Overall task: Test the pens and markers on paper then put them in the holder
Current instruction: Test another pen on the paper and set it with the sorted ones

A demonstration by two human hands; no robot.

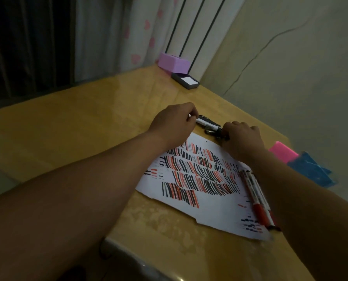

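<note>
Grip first, from the head view: my left hand [175,122] is curled tight, thumb and fingertips pinching the pale end of a black marker [207,123]. My right hand [243,136] is curled over its other, dark end, so the marker spans the short gap between my two hands. It sits low over the table, just past the far edge of the paper [209,209]. A few dark objects lie under the marker; I cannot tell what they are.

Nearer to me than the grip, the paper is covered with rows of short red and black strokes. Two red markers [256,195] lie side by side on it, along the inner side of my right forearm.

All of it rests on a yellow wooden table [88,128]. Right of my right hand lie a pink block [283,151] and a blue object [310,171]. Well beyond the grip, at the far corner, stand a purple box [174,62] and a dark tray [186,81] with a white inset. Behind them hang a curtain [128,33] with pink hearts and, rightward, a cracked wall [290,67].
</note>
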